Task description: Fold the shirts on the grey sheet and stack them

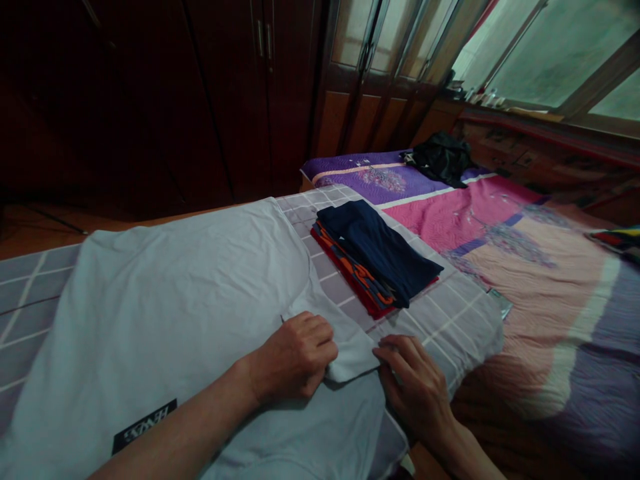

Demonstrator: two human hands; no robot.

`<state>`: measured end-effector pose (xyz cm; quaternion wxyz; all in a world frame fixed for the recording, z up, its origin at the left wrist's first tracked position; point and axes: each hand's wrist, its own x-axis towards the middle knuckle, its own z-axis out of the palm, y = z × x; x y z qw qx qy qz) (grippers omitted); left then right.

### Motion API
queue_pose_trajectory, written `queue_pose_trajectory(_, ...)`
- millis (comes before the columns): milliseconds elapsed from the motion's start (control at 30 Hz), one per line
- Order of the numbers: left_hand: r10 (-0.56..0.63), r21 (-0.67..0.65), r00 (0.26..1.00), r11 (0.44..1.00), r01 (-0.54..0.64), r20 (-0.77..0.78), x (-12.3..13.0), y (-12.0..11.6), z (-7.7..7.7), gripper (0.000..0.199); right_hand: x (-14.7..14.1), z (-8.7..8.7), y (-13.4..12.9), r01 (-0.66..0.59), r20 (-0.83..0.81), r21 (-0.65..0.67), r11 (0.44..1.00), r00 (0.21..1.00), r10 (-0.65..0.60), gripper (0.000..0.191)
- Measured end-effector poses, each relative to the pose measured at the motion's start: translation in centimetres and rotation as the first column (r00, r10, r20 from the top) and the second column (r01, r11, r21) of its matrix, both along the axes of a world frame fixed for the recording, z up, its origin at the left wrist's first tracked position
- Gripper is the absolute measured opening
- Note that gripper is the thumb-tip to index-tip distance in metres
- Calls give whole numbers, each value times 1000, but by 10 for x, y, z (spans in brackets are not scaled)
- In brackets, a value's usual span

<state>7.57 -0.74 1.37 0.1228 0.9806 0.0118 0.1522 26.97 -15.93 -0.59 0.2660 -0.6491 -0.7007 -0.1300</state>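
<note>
Left hand (296, 355) bunched tight on pale shirt (190, 293) — right hand (417, 383) pinching sleeve end (367, 360).

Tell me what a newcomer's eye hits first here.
Probably the big pale shirt spread across the grey checked cloth in the foreground, its sleeve held by the left hand and right hand. Next, the stack of folded clothes just beyond the hands, navy on top. Then the multicoloured bedspread at right, a black bundle near its far edge.

Clothes stack (390, 247) right of the shirt (190, 280), bed (540, 313) farther right, wardrobe (225, 100) behind.
</note>
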Motion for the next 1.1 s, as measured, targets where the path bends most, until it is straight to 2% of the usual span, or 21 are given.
queue_pose_trajectory(100,18,-74,999,997,-15,36,-2,5,4,9,-1,4,-2,-36,-10,20,999,999,36,21)
queue_pose_trajectory(167,179,-138,979,977,-164,99,-4,10,7,14,-1,6,-3,-59,-12,7,998,998,59,22)
queue_pose_trajectory(200,303,-148,946,947,-285,114,-5,14,8,17,-1,7,-3,-69,-12,3,998,998,69,22)
queue_pose_trajectory(267,528,-109,846,848,-519,75,-8,22,9,16,-1,7,-5,-96,-11,-2,995,995,96,24)
queue_pose_trajectory(333,630,-32,776,775,-631,-31,-10,30,8,15,-1,7,-7,-128,-3,-1,992,992,128,24)
queue_pose_trajectory(433,639,-10,756,763,-647,-138,-11,39,2,13,-1,2,-9,-150,27,6,989,988,149,25)
queue_pose_trajectory(567,659,-99,743,736,-669,-116,-9,43,-3,14,1,-2,-13,-134,43,14,991,990,133,24)
queue_pose_trajectory(633,664,-90,741,735,-672,-102,-9,43,-3,12,1,3,-14,-146,39,-26,989,988,147,25)
queue_pose_trajectory(733,641,-70,767,763,-642,-47,-9,40,-1,14,0,20,-9,-194,-15,-68,979,981,194,32)
queue_pose_trajectory(833,563,-57,826,825,-563,-8,-7,35,-5,34,-7,38,8,-238,-72,-36,971,969,235,39)
queue_pose_trajectory(900,489,-29,870,871,-491,-58,-7,31,-12,52,-14,41,27,-274,-48,-59,960,961,271,45)
queue_pose_trajectory(1000,422,-19,889,902,-432,-179,-7,28,-22,70,-22,29,54,-327,66,-210,922,936,347,58)
queue_pose_trajectory(1100,410,-40,887,903,-427,-211,-10,28,-25,77,-20,8,68,-297,154,-354,887,917,369,69)
